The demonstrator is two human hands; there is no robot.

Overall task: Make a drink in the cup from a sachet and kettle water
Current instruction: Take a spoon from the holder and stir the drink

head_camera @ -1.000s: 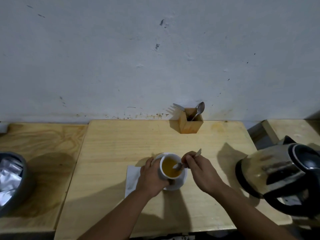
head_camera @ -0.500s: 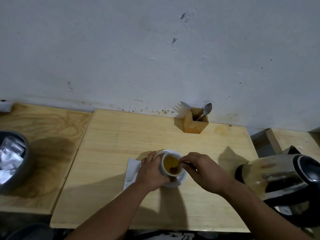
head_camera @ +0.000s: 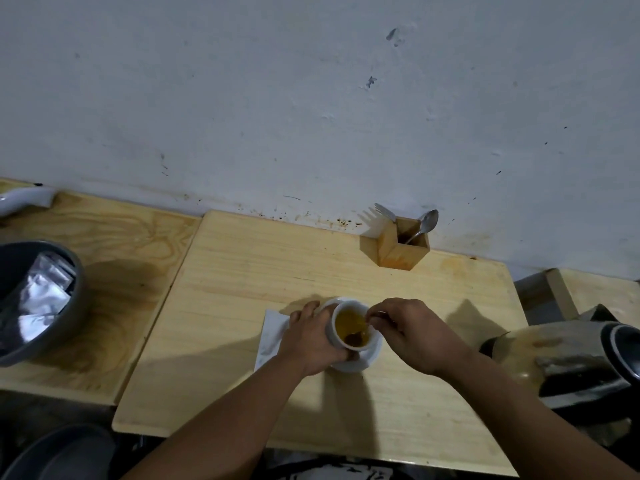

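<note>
Since a second ago the spoon handle has dropped out of sight under the right hand (head_camera: 412,332), fingers pinched over the cup (head_camera: 349,328) mid-counter, left hand (head_camera: 311,341) clasping it; stirring step, next: lift spoon out.

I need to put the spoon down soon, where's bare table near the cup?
Bare wood lies between the cup and the wooden holder, and left of the napkin. Toward the kettle on the right it is tighter.
</note>
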